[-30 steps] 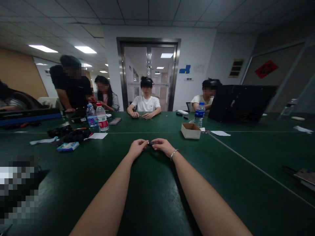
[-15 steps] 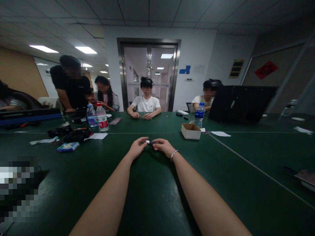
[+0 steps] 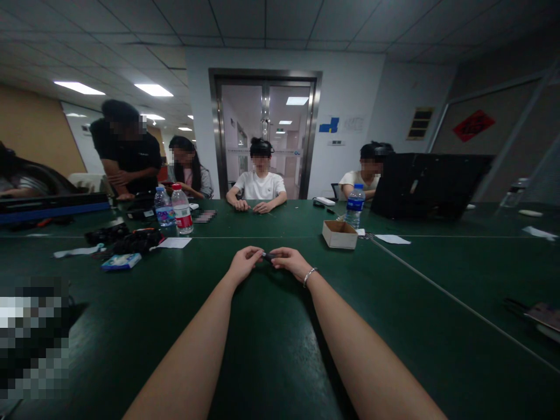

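Observation:
Between my two hands is a small, dark, stick-like object (image 3: 268, 256) with a silvery left end, too small to name. My left hand (image 3: 244, 263) pinches its silvery end between thumb and fingers, hiding most of that end. On the other side, my right hand (image 3: 292, 262), with a bracelet (image 3: 310, 276) at the wrist, has thumb and forefinger closed on the dark part. Both hands are just above or resting on the green table (image 3: 271, 326); I cannot tell which.
An open cardboard box (image 3: 340, 238) stands right of my hands, with a blue-capped water bottle (image 3: 355, 207) behind it. Two bottles, black gear (image 3: 142, 240) and a blue packet (image 3: 121, 261) are at left. A large black case (image 3: 431, 185) stands far right. Several people surround the table.
My left fingers have closed over the silvery end, which now shows less. At the far left, the standing person's hand has drawn back from the seated neighbour.

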Demonstrator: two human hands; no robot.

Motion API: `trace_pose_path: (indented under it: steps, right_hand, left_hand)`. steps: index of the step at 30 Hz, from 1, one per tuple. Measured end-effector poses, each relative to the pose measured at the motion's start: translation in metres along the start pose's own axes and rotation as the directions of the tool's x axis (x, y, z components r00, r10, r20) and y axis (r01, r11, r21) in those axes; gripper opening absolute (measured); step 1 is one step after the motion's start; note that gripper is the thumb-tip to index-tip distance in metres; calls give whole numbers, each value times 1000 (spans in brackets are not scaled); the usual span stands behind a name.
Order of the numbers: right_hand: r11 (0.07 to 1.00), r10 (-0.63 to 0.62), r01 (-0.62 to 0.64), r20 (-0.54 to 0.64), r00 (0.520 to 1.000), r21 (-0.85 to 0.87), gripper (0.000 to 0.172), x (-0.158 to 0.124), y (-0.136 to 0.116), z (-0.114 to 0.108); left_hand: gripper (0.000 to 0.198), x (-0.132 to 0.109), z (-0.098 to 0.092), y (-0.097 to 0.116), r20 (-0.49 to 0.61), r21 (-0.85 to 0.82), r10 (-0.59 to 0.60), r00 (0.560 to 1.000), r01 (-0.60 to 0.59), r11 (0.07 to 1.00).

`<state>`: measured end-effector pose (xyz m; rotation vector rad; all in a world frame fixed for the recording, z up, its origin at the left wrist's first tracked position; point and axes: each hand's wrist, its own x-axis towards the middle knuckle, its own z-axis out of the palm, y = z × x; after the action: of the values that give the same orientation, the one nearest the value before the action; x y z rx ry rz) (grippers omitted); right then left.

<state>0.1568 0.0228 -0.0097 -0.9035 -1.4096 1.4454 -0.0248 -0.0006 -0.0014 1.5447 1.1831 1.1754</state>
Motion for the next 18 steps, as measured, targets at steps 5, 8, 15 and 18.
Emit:
trace_pose_path:
  steps: [5,8,15,18]
  right_hand:
    - [998,-8,8,5,1000,-58,31,0,0,-1]
    - [995,-28,28,4,1000,-97,32,-2,-1,0]
    - [950,-45,37,-17,999,-310,34,0,-1,5]
    - [878,-105,83,-20,994,-471,32,-1,-1,7]
  left_hand:
    - [35,0,0,-1,-18,-6,-16,1000,16,1000]
    - [36,2,1,-3,-33,-15,-14,999,13,1000]
    - [36,0,4,-5,-83,71,-6,996,12,997]
    - [32,-5,8,4,-119,245,57,991,-26,969]
